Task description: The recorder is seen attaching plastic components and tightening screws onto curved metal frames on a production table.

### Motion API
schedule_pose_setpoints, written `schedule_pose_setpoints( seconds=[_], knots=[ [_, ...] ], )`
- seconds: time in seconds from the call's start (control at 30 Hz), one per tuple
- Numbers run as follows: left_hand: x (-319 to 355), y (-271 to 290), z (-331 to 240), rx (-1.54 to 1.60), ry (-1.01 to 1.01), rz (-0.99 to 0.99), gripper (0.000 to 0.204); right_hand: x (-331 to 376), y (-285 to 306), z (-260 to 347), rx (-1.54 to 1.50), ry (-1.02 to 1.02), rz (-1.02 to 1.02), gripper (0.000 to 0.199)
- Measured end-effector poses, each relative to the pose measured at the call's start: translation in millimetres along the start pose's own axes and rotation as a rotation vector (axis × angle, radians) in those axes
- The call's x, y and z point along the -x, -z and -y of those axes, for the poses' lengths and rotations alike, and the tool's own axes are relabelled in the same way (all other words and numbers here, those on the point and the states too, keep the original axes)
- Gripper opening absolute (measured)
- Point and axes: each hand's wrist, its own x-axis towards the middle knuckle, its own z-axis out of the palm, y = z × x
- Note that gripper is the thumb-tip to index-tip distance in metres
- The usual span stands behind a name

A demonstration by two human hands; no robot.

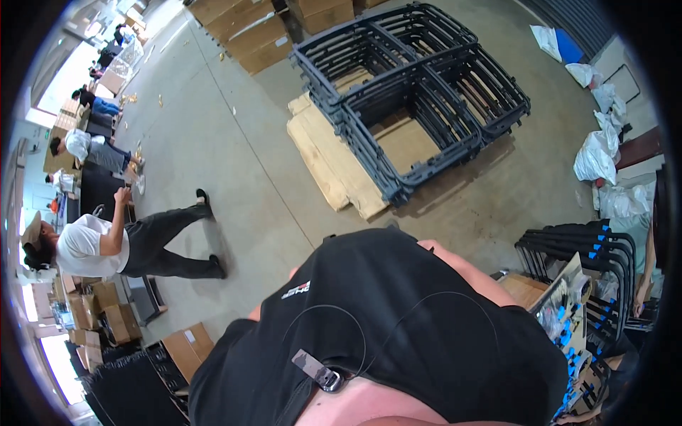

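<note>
My own black shirt fills the lower middle and covers most of both arms. My right hand [431,246] shows only as a strip of skin past the shirt's edge, its fingers hidden. Of my left hand [293,272] just a sliver is visible beside the shirt, and whether it holds anything is hidden. Ahead of me on the floor stands a stack of black rectangular frames [419,71], each split by crossbars. Flattened cardboard [316,160] lies under the stack and sticks out on its left. Neither hand is seen touching the frames.
Cardboard boxes [256,35] stand behind the frames. A person [92,245] in a white shirt strides at the left, near workbenches. White plastic bags [597,156] line the right wall. Stacked black tubular pieces [611,263] with blue tabs stand near right, beside another person's arm [645,277].
</note>
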Motion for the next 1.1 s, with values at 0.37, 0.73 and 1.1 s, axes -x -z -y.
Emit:
schedule_pose_setpoints(
  seconds=[0.37, 0.73, 1.1],
  knots=[
    [-264.8, 69.8, -291.2, 0.985, 0.359, 0.383, 0.010, -153.9, 79.4, 14.4, -0.057, -0.314, -0.150, 0.033],
    [-668.5, 168.4, -607.9, 0.655, 0.037, 0.380, 0.014, -204.7, -46.7, -32.9, 0.900, -0.905, -0.472, 0.033],
    [-836.8, 145.3, -779.9, 1.165, 0.320, 0.518, 0.031, -308.9, -45.1, 149.3, 0.628, -1.096, -0.747, 0.034]
  ],
)
